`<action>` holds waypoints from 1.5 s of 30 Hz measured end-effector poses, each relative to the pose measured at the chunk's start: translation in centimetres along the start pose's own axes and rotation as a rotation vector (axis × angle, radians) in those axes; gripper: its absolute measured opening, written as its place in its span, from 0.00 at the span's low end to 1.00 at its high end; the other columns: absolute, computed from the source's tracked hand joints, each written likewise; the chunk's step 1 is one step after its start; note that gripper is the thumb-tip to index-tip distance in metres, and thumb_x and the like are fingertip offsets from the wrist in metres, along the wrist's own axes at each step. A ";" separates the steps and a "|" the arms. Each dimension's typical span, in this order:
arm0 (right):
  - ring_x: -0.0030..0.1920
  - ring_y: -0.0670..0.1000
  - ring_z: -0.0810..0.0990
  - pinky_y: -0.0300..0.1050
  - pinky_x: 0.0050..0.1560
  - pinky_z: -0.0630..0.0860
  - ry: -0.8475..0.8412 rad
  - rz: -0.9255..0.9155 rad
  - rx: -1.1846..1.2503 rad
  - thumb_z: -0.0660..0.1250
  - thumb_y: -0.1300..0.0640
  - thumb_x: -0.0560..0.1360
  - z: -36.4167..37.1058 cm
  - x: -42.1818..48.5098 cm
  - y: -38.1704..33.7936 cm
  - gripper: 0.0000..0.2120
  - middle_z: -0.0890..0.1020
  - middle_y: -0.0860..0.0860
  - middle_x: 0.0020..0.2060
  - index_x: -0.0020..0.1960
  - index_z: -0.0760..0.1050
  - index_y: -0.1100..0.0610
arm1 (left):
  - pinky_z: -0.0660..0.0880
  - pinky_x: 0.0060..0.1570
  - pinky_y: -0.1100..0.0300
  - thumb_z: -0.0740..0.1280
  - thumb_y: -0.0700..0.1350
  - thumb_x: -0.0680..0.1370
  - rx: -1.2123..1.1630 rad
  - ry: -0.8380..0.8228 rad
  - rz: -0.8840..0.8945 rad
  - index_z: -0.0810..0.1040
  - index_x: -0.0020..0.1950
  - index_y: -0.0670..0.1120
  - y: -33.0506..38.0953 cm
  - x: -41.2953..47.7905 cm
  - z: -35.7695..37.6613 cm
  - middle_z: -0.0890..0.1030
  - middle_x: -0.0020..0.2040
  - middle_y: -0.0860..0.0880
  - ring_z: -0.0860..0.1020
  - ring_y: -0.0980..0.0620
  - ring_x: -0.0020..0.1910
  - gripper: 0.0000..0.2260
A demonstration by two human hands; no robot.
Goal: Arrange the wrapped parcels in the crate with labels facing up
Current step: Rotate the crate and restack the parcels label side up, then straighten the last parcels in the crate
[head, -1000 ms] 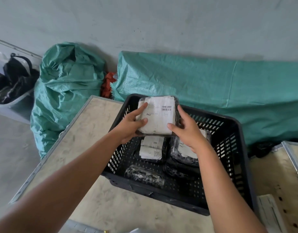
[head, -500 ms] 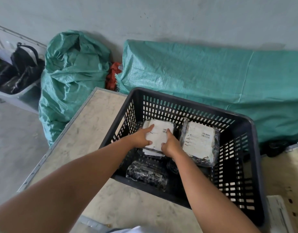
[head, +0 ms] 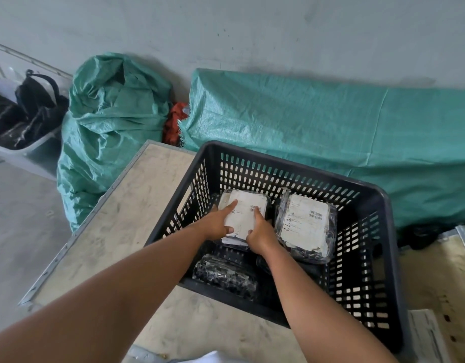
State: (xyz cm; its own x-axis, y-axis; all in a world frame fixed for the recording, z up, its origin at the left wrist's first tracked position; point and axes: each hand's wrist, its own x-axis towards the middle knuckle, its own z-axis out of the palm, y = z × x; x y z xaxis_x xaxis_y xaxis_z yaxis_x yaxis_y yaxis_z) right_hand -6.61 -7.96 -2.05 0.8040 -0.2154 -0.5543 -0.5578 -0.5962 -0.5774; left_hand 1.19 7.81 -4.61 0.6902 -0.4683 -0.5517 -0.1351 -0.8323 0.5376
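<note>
A black slatted crate [head: 370, 263] stands on a pale table. Inside at the back left lies a wrapped parcel with a white label [head: 248, 208] facing up, resting on another parcel beneath it. My left hand [head: 217, 223] and my right hand [head: 260, 230] both rest on this parcel, fingers pressed on its label and near edge. To its right sits a second wrapped parcel [head: 304, 225], label up. At the front left of the crate lies a dark wrapped parcel [head: 224, 275] with no label showing.
The pale table [head: 126, 231] has a metal edge on the left. Green woven sacks [head: 108, 121] lie against the wall behind, beside a long green covered bundle [head: 331, 121]. A grey bin with black bags [head: 21, 113] sits far left. A white paper [head: 425, 336] lies at the right.
Both hands have lowered the labelled parcel from above the crate's rim down into the back left of the crate, onto another parcel. The right-hand labelled parcel now shows fully.
</note>
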 end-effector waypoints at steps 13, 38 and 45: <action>0.65 0.56 0.77 0.40 0.61 0.75 0.325 -0.330 0.143 0.65 0.67 0.81 -6.2 -4.9 0.4 0.22 0.76 0.57 0.71 0.73 0.74 0.53 | 0.69 0.70 0.52 0.68 0.52 0.81 0.013 0.066 0.187 0.74 0.74 0.49 3.8 -4.8 -5.7 0.72 0.75 0.47 0.74 0.48 0.70 0.21; 0.61 0.43 0.80 0.46 0.68 0.74 -0.218 -0.409 -0.130 0.83 0.51 0.67 -1.9 -9.1 3.4 0.11 0.84 0.42 0.60 0.47 0.87 0.41 | 0.71 0.58 0.61 0.77 0.39 0.73 0.386 -0.283 0.292 0.79 0.69 0.58 1.6 -10.7 -1.9 0.81 0.65 0.51 0.79 0.50 0.60 0.27; 0.61 0.46 0.77 0.44 0.62 0.72 -0.266 -0.419 -0.201 0.83 0.57 0.67 -1.6 -8.8 3.3 0.16 0.80 0.46 0.64 0.51 0.86 0.43 | 0.74 0.56 0.58 0.70 0.41 0.80 0.397 -0.186 0.262 0.71 0.75 0.59 1.5 -10.6 -1.7 0.80 0.67 0.47 0.80 0.48 0.58 0.26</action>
State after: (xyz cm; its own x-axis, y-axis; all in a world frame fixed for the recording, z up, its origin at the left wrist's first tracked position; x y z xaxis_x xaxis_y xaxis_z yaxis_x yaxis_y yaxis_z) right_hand -15.16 -9.27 1.92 0.8546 0.2611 -0.4489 -0.1288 -0.7308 -0.6703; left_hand -5.11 12.06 3.09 0.4633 -0.6912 -0.5547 -0.5714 -0.7114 0.4092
